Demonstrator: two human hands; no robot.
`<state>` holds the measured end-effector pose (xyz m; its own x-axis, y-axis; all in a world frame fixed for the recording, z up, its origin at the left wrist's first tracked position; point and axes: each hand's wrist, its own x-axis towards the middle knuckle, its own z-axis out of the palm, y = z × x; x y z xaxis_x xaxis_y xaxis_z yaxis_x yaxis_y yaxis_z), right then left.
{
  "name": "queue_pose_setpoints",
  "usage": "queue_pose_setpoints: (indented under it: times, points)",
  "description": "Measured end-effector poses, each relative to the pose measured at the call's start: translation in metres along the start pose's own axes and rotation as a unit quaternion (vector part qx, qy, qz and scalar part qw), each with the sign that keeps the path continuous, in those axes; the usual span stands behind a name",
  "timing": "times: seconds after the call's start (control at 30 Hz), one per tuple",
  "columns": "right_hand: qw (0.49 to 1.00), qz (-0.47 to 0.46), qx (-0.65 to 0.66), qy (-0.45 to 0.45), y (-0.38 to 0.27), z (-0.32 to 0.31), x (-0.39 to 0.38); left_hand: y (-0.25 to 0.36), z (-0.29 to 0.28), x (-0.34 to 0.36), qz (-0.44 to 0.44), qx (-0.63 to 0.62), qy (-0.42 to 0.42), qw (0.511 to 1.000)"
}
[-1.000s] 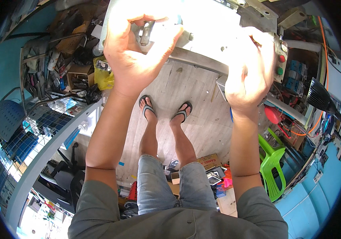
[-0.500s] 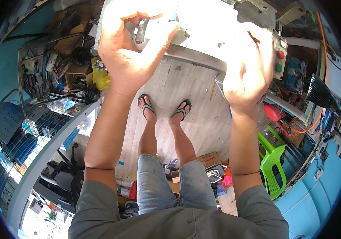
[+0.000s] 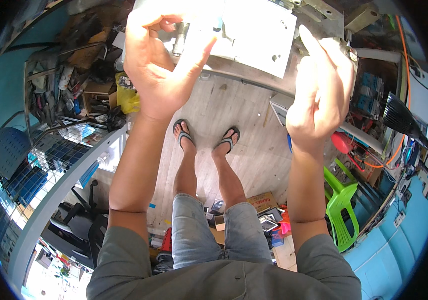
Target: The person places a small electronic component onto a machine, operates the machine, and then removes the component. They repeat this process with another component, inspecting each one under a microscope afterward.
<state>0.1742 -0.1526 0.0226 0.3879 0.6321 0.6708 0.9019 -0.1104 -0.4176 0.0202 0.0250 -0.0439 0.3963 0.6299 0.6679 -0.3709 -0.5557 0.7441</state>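
Observation:
Over the front left of a brightly lit white plate (image 3: 259, 42) on a machine table is my left hand (image 3: 156, 75). Its thumb and fingers are spread apart, with nothing visible gripped between them; glare washes out some fingertips. A dark metal cylindrical fitting (image 3: 179, 40) shows in the gap beside its palm. Near the thumb tip sits a small bluish piece (image 3: 217, 25). At the table's right end my right hand (image 3: 321, 92) is held with the index finger stretched out and the others partly bent. It covers most of a button box (image 3: 354, 54) there.
Metal blocks (image 3: 319, 7) lie at the table's back right. A green plastic chair (image 3: 343, 200) and a black fan-shaped object (image 3: 399, 112) are on the right. Crowded shelves, a yellow bag (image 3: 128, 97) and a black office chair (image 3: 76, 220) fill the left.
My right hand has shifted right, off the white plate, and now hides the red and green buttons. The left hand's fingers have drawn back slightly. The white plate's right edge now shows.

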Motion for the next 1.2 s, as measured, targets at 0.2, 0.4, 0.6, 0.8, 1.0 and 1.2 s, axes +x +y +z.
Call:
queue_pose_setpoints:
  times: [0.2,0.4,0.6,0.8,1.0,1.2]
  points:
    - [0.999,-0.027,-0.021,0.004,0.002,-0.023,-0.023,0.009,-0.008,-0.003,0.015,0.025,0.068,0.997]
    - [0.998,0.015,-0.005,-0.061,-0.017,-0.063,-0.075,0.057,-0.026,-0.061,-0.022,0.126,0.102,0.987]
    - [0.97,0.118,0.053,-0.208,-0.047,-0.097,-0.142,0.134,-0.045,-0.215,-0.385,0.317,-0.021,0.867]
    - [0.91,0.23,0.087,-0.333,-0.065,-0.118,-0.212,0.231,-0.077,-0.369,-0.658,0.404,-0.296,0.562]
    - [0.686,0.402,0.027,-0.606,-0.075,-0.152,-0.339,0.249,-0.086,-0.375,-0.84,0.278,-0.289,0.367]
    - [0.472,0.388,0.002,-0.792,-0.108,-0.176,-0.412,0.232,-0.078,-0.378,-0.845,0.291,-0.285,0.346]
